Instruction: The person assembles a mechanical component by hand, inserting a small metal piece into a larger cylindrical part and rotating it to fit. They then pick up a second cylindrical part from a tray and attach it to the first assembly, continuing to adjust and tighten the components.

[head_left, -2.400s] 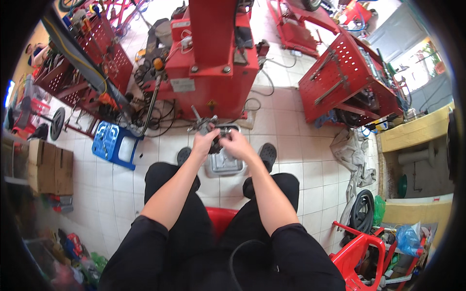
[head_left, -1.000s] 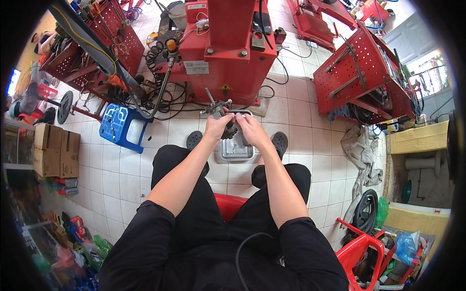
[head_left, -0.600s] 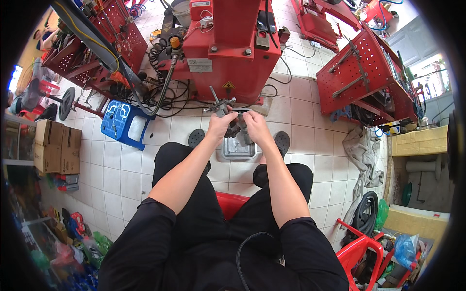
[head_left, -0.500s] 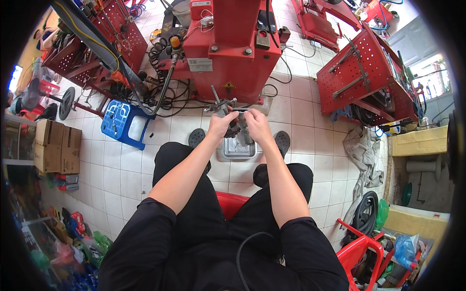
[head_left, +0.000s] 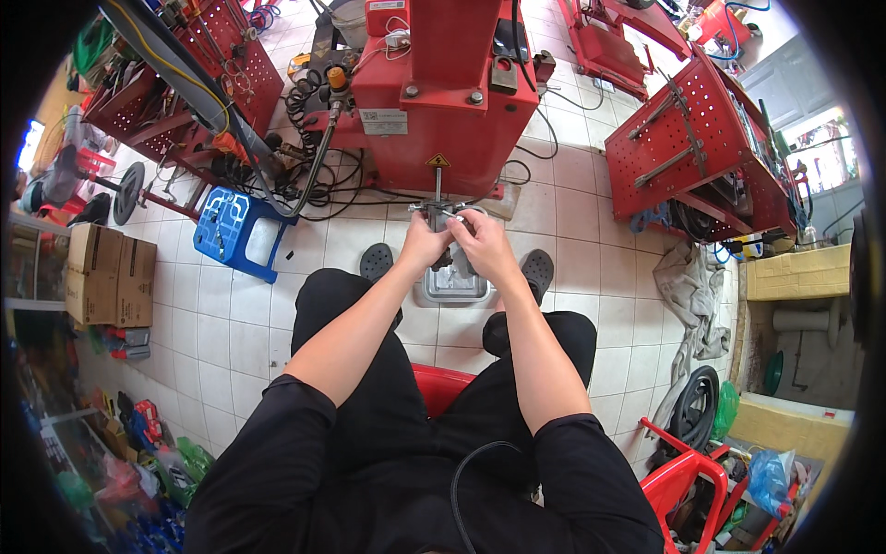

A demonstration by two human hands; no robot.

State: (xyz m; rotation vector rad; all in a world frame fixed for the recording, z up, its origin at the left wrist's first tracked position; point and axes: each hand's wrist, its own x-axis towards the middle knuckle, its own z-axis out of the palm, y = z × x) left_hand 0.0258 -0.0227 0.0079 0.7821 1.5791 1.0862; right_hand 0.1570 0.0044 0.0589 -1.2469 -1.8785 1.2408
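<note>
Both of my hands meet in front of me, over the floor between my feet. My left hand [head_left: 425, 243] is closed round a metal mechanical part [head_left: 432, 209] with a thin rod standing up from it and short arms to the sides. My right hand [head_left: 483, 246] pinches a slim, light-coloured rod-like tool [head_left: 452, 216], its far end against or close to the part; its exact kind is too small to tell. Below the hands, a grey rectangular tray [head_left: 454, 297] stands on the tiles. Greyish material beneath my fingers is partly hidden.
A red machine base [head_left: 443, 129] stands ahead, with cables and hoses at its left. A blue stool [head_left: 226, 231] and cardboard boxes [head_left: 109, 275] are on the left. To the right are a red perforated tool cart [head_left: 669, 138], a grey cloth [head_left: 688, 295] and a red chair [head_left: 683, 485].
The metal part has turned, so its rod points nearly straight up rather than leaning left. My right hand has tilted its slim tool from level to slanting and shifted slightly left.
</note>
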